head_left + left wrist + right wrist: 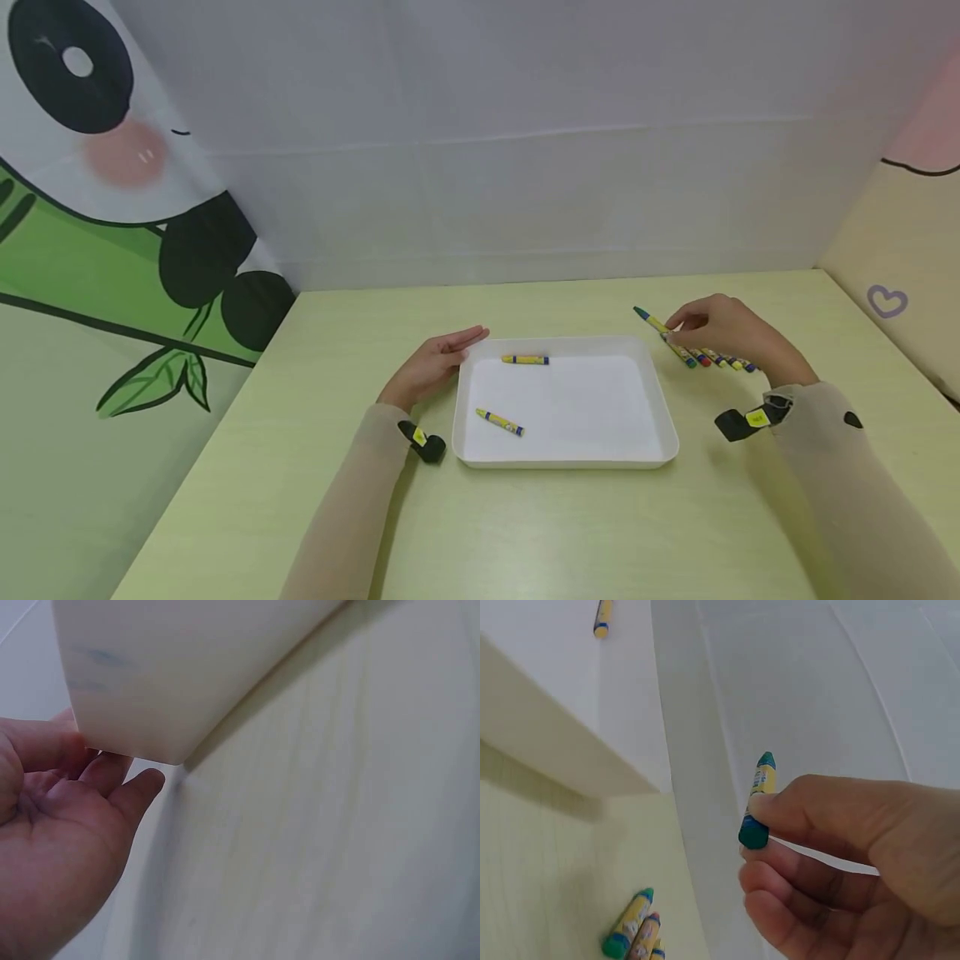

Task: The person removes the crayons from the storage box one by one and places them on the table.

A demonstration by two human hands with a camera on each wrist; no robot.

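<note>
A dark green crayon [763, 782] with a yellow wrapper is pinched between the thumb and fingers of my right hand [720, 327]. Its green tip points up in the right wrist view. Below that hand, several crayons [684, 354] lie side by side on the table, partly covered by it; a green one [628, 926] is at the near end. My left hand [431, 364] rests against the far left corner of the white tray [566, 463], with extended fingers at the rim. Inside the tray lie a yellow crayon [525, 360] and a yellow-green crayon [499, 422], apart.
The pale wooden table [570, 533] carries the tray in front of the person. A white cloth backdrop [480, 208] rises at the table's far edge. Printed panels stand at both sides, the right one with a purple heart [887, 301].
</note>
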